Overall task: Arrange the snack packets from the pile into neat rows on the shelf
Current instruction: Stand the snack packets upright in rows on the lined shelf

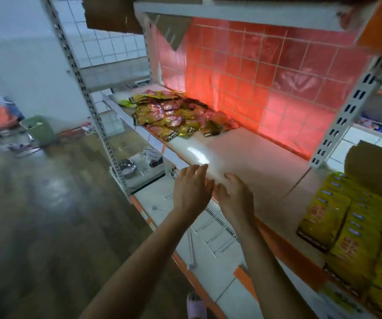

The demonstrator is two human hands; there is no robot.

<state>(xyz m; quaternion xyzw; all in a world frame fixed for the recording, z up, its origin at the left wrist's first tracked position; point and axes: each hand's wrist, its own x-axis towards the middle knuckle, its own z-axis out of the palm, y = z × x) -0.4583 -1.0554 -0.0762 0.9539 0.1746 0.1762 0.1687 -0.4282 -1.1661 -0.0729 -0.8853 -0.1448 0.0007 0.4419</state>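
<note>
A loose pile of yellow and red snack packets (171, 113) lies at the far left end of the white shelf (250, 155), against a red plastic sheet. Standing yellow packets (351, 224) form neat rows at the shelf's right end. My left hand (191, 189) and my right hand (235, 196) hover side by side over the shelf's front edge, fingers relaxed and spread, holding nothing. Both are well short of the pile, with a bare stretch of shelf between.
A slotted metal upright (88, 97) stands at the left and another upright (344, 111) at the right. A lower shelf (185, 226) holds metal rods and a bowl. A cardboard box (374, 166) sits behind the yellow rows. A green bin (40, 130) stands on the floor.
</note>
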